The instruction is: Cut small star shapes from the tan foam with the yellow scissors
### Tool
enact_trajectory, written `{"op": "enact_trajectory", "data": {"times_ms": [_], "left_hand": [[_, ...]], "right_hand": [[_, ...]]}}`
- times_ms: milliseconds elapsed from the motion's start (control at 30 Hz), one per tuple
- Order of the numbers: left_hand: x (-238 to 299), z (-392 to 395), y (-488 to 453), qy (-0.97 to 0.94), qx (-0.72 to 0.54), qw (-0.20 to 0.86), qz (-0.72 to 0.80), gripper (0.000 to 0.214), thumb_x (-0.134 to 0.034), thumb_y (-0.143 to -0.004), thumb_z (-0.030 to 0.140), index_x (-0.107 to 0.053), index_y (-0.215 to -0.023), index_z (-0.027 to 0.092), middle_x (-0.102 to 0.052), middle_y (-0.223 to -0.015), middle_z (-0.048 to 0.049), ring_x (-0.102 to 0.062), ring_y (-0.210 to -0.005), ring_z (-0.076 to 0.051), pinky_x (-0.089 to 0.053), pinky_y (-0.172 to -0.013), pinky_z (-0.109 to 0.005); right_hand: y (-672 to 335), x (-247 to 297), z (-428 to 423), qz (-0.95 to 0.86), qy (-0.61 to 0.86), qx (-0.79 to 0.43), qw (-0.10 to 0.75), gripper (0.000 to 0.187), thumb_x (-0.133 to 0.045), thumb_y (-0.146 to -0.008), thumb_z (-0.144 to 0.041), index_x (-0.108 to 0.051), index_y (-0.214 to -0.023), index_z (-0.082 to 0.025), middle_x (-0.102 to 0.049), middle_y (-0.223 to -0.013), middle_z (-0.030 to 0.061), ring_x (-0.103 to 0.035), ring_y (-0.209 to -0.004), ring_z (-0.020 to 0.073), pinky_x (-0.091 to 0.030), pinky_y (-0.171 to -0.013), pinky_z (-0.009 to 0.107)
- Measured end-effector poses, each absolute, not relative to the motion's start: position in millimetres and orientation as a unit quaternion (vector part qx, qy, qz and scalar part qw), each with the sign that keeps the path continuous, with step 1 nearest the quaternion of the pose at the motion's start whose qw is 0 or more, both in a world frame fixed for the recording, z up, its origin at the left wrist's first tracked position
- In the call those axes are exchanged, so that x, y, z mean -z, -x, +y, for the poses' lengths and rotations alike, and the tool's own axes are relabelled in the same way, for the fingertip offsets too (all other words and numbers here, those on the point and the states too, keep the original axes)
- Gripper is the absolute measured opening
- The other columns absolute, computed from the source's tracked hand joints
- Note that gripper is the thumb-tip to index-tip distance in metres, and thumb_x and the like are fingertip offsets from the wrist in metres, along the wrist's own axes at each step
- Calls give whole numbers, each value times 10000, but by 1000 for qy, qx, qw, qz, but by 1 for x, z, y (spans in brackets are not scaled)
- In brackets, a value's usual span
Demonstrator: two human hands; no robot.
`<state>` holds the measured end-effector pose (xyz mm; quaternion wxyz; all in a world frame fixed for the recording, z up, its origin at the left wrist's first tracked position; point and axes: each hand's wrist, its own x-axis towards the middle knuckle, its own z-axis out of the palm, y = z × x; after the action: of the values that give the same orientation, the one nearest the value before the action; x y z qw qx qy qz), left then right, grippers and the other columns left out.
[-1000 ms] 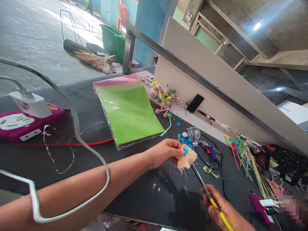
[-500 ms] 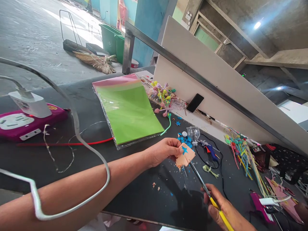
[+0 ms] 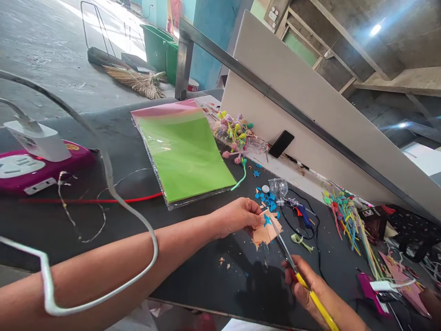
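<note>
My left hand point(image 3: 237, 216) pinches a peach-coloured foam piece point(image 3: 264, 232) with a small blue star on it, just above the black table point(image 3: 193, 280). My right hand point(image 3: 310, 289) grips yellow-handled scissors point(image 3: 296, 271) whose blades reach up into the foam piece's edge. Small peach scraps point(image 3: 223, 262) lie on the table below the hands.
A wrapped stack of green and pink sheets point(image 3: 182, 154) lies to the left. A pink power strip point(image 3: 37, 168) with a white charger and grey cable sits far left. Blue foam bits point(image 3: 267, 197), a blue glue gun point(image 3: 303, 216), coloured stems point(image 3: 347, 220) and a phone point(image 3: 280, 144) leaning on the white board crowd the right.
The scissor blades have moved further up into the foam piece, and my right hand has shifted slightly left and up. The view has tilted a little.
</note>
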<state>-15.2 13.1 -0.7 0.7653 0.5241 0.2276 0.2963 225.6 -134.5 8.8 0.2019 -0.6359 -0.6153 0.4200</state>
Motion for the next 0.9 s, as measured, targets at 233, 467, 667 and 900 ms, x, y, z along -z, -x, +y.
{"op": "enact_trajectory", "data": {"times_ms": [233, 467, 667, 900], "left_hand": [[0, 13, 14, -523, -294, 763, 239, 249, -697, -622, 346, -565, -610, 135, -541, -530, 23, -519, -491, -99, -460, -529, -241], [0, 13, 13, -527, -291, 755, 258, 204, -674, -608, 312, -559, -585, 145, -527, -494, 34, -519, -466, -104, -449, -498, -238], [-4, 12, 14, -532, -292, 746, 274, 111, -627, -595, 239, -569, -578, 146, -526, -487, 40, -516, -458, -104, -439, -494, -237], [-3, 13, 14, -535, -286, 744, 281, 77, -616, -596, 212, -580, -595, 143, -551, -499, 28, -525, -466, -103, -420, -481, -219]], "right_hand": [[-223, -11, -134, -642, 632, -389, 194, 670, -434, -723, -751, -504, -1148, -237, -547, -774, 11, -489, -630, 139, -396, -568, 243], [-217, -11, -131, -653, 644, -368, 151, 702, -362, -726, -779, -525, -1097, -205, -508, -735, 7, -482, -670, 165, -372, -580, 260], [-209, -14, -130, -634, 659, -375, 152, 650, -314, -733, -777, -533, -938, -201, -446, -688, -20, -396, -594, 143, -335, -555, 274], [-205, -18, -126, -654, 660, -352, 109, 581, -334, -772, -729, -521, -848, -185, -358, -620, -56, -320, -546, 113, -260, -511, 250]]}}
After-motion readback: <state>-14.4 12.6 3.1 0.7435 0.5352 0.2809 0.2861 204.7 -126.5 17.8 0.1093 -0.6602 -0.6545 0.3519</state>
